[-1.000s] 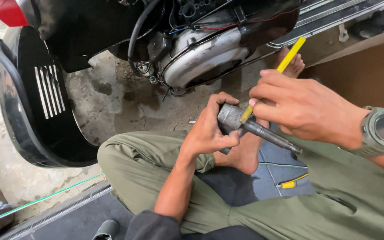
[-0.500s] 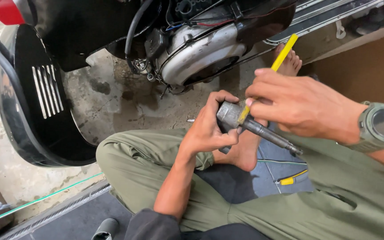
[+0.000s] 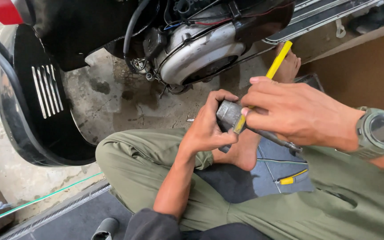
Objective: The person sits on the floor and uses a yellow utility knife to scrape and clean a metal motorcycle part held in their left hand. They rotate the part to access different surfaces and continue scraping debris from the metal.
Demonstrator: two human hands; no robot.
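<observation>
Since the earlier frames the yellow tool (image 3: 277,62) has been tipping a little more upright and the two hands have been shifting slightly toward 3 o'clock, while the grip on the metal part is staying much the same. Going left to right: the black scooter panel (image 3: 27,102) is lying on the concrete floor (image 3: 112,102) at 9 o'clock from the hands, with the scooter's engine (image 3: 201,53) sitting at 11 o'clock from them. The left hand (image 3: 207,129) is curling closed around the grey metal part (image 3: 228,113), fingers wrapping over its near end and thumb pressing on top, holding it above the person's folded leg (image 3: 143,164). The part's long axis is running from 10 o'clock to 4 o'clock, its thin shaft (image 3: 274,138) sticking out toward 4 o'clock under the other hand. The right hand (image 3: 298,113), wearing a grey watch (image 3: 381,133), is lying just at 3 o'clock of the part and is pinching the yellow tool shut between thumb and fingers; the tool's long axis is pointing from 7 o'clock up to 1 o'clock, and its lower tip is touching the part's head. The left hand is the nearer one to the part's body, the right the nearer to its shaft. A small yellow-handled tool (image 3: 292,178) is resting on the blue mat (image 3: 276,169) at 5 o'clock.
</observation>
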